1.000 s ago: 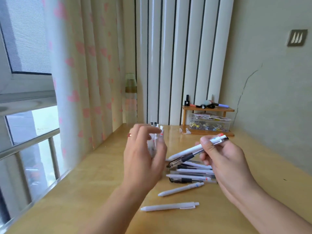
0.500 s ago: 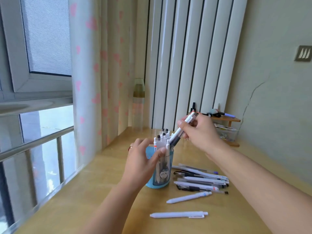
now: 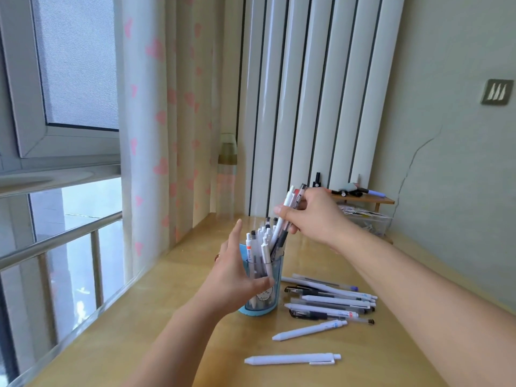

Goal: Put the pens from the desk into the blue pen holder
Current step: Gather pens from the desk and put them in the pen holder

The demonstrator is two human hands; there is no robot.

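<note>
The blue see-through pen holder (image 3: 275, 291) stands on the wooden desk (image 3: 173, 325) with several pens upright in it. My left hand (image 3: 237, 277) wraps its left side, thumb across the front. My right hand (image 3: 312, 216) is above the holder and pinches two pens (image 3: 284, 219), one white and one clear with a dark grip; their lower ends are inside the holder's mouth. A heap of several loose pens (image 3: 329, 300) lies just right of the holder. Two white pens lie apart nearer me, one (image 3: 310, 329) and another (image 3: 293, 359).
A small wooden shelf (image 3: 365, 201) with markers and a clear box under it stands at the back right against the wall. A bottle (image 3: 227, 163) stands behind the curtain at the back. The window and railing run along the desk's left edge.
My right hand carried the two pens from over the heap up to the holder and tipped them into its mouth. My left hand dropped lower on the holder's side. The view shifted.
</note>
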